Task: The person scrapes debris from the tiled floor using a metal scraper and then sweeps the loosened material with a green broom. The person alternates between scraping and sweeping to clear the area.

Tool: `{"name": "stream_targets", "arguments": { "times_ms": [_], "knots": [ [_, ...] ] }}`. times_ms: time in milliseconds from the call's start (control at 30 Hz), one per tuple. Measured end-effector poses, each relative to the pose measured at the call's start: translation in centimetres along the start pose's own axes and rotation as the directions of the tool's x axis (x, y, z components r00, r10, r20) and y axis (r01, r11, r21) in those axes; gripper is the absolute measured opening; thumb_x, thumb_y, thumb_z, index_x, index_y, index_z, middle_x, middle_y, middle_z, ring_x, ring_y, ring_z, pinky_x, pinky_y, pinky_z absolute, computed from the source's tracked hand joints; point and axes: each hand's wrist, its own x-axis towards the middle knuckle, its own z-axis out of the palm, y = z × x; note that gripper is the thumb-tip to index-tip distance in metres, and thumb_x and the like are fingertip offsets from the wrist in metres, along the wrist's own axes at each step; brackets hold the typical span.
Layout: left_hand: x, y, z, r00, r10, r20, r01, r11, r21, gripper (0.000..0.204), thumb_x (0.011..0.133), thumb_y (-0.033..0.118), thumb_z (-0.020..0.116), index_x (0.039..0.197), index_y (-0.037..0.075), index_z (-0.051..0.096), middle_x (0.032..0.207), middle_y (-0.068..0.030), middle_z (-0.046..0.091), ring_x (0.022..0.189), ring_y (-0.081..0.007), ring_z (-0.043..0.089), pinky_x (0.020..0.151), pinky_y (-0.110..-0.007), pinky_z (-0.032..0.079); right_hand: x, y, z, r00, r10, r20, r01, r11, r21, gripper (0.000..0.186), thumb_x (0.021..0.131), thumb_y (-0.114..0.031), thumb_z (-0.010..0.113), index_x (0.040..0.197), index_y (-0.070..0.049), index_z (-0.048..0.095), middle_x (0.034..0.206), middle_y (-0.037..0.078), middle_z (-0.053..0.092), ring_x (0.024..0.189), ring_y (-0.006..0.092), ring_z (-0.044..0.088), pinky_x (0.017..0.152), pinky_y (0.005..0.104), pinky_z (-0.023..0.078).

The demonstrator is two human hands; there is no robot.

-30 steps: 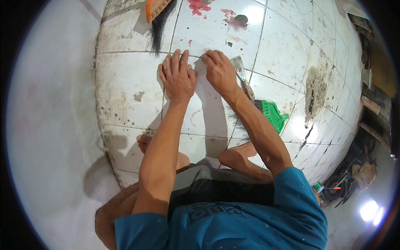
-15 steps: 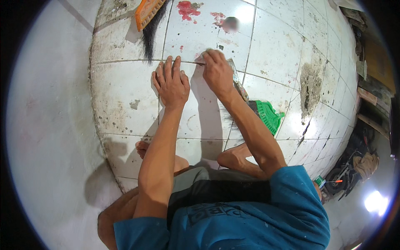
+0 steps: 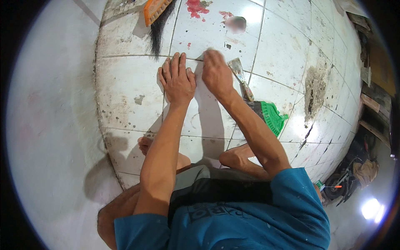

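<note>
My left hand (image 3: 178, 81) lies flat on the white tiled floor (image 3: 125, 81), its fingers stretched out just short of a dark grout line. Beside it, my right hand (image 3: 217, 75) is closed with the fingers curled down at that same line. Motion blurs its fingertips, and whatever they pinch is hidden. Right of this hand lies a putty knife (image 3: 240, 76) with a worn, stained blade and a paint-marked handle. A green broom head (image 3: 273, 118) with dark bristles sits by my right forearm.
An orange broom head (image 3: 156, 10) with black bristles is at the far left. Red stains (image 3: 197, 8) and a blurred dark round spot (image 3: 236, 25) mark the tiles ahead. A white wall (image 3: 50, 108) bounds the left. Wooden boards (image 3: 375, 102) and a motorcycle (image 3: 343, 177) stand at the right.
My right hand has moved slightly along the grout line and is more blurred. The putty knife shows more fully beside it. My left hand stays flat, and the whole view has shifted a little.
</note>
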Motion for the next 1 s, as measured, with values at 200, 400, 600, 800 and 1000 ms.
{"name": "stream_targets", "arguments": {
  "times_ms": [200, 400, 600, 800, 1000],
  "knots": [
    [0.0, 0.0, 0.1, 0.999, -0.052, 0.015, 0.053, 0.997, -0.057, 0.059, 0.107, 0.033, 0.052, 0.162, 0.011, 0.051, 0.167, -0.0062, 0.049, 0.154, -0.0315, 0.041, 0.132, -0.058, 0.019, 0.5, 0.7, -0.2, 0.997, -0.066, -0.040, 0.068, 0.997, 0.037, 0.039, 0.086, -0.002, 0.066, 0.124, 0.008, 0.067, 0.131, 0.024, 0.068, 0.127, 0.0425, 0.064, 0.107, 0.0458, 0.057],
    [0.1, -0.1, -0.1, 1.000, -0.028, 0.005, 0.028, 0.999, -0.046, 0.058, 0.108, 0.033, 0.052, 0.162, 0.011, 0.049, 0.167, -0.0088, 0.049, 0.153, -0.0339, 0.041, 0.129, -0.058, 0.022, -0.5, 0.6, 0.0, 0.999, -0.048, 0.002, 0.048, 0.997, 0.054, 0.040, 0.086, -0.002, 0.066, 0.124, 0.009, 0.066, 0.133, 0.024, 0.066, 0.129, 0.0431, 0.062, 0.107, 0.0462, 0.056],
    [0.0, -0.1, -0.1, 0.999, -0.039, 0.029, 0.040, 0.999, -0.025, 0.058, 0.108, 0.034, 0.051, 0.162, 0.011, 0.049, 0.167, -0.0077, 0.049, 0.154, -0.0330, 0.041, 0.130, -0.057, 0.022, -0.2, -0.1, -0.9, 0.994, 0.084, -0.074, -0.085, 0.996, -0.005, 0.032, 0.090, 0.000, 0.067, 0.121, 0.006, 0.072, 0.132, 0.023, 0.070, 0.125, 0.0413, 0.066, 0.106, 0.0437, 0.058],
    [0.0, -0.1, -0.2, 0.999, -0.034, 0.032, 0.035, 0.998, -0.043, 0.058, 0.110, 0.033, 0.049, 0.164, 0.012, 0.048, 0.170, -0.0076, 0.046, 0.156, -0.0332, 0.040, 0.131, -0.058, 0.021, -0.4, 0.0, -0.2, 0.997, 0.070, -0.031, -0.069, 0.997, 0.022, 0.034, 0.088, -0.001, 0.066, 0.121, 0.007, 0.071, 0.133, 0.024, 0.069, 0.127, 0.0418, 0.064, 0.102, 0.0434, 0.060],
    [-0.1, -0.7, 0.1, 0.993, 0.043, 0.111, -0.045, 0.999, 0.012, 0.061, 0.109, 0.034, 0.048, 0.167, 0.015, 0.046, 0.176, -0.0038, 0.041, 0.165, -0.0321, 0.028, 0.135, -0.060, 0.012, -0.1, 0.6, -1.2, 1.000, -0.018, -0.011, 0.019, 1.000, 0.006, 0.038, 0.088, -0.003, 0.066, 0.124, 0.009, 0.068, 0.135, 0.025, 0.066, 0.131, 0.0424, 0.061, 0.106, 0.0431, 0.059]
  ]
}}
